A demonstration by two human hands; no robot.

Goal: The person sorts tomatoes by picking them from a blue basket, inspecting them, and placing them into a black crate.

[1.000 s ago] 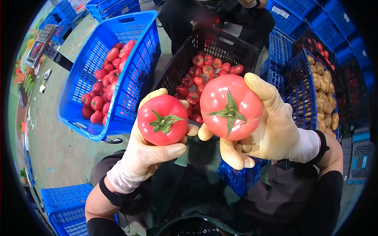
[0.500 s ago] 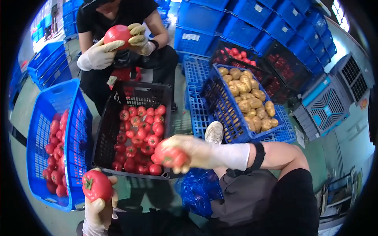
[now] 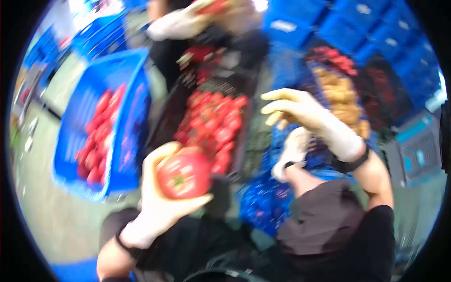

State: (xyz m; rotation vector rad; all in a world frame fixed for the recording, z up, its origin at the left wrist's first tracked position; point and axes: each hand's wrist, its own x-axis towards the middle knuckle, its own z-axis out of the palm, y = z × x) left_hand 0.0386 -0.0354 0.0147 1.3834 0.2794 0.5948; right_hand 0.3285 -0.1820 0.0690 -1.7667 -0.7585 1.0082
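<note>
Frame is motion-blurred. The left hand point(image 3: 157, 202), gloved, is cupped around one big red tomato point(image 3: 183, 175), fingers wrapped behind and under it, stem end turned up toward the camera. The tomato is roundish, with no clear long axis. The right hand point(image 3: 300, 110), also gloved, is empty with fingers spread, raised in the air well apart from the tomato, up and to its right.

The held tomato sits low, just at the near edge of the black crate point(image 3: 167, 117) of tomatoes, with the blue crate point(image 3: 134, 127) of tomatoes to its left. The left hand is nearer to both crates. The right hand hovers between the black crate and the potatoes point(image 3: 340, 98).

There is no tabletop; the crates stand on the grey-green floor point(image 3: 56, 221). A co-worker's hand point(image 3: 176, 26) is at the top, what it holds too blurred to tell. Stacked blue crates point(image 3: 338, 28) are behind.
</note>
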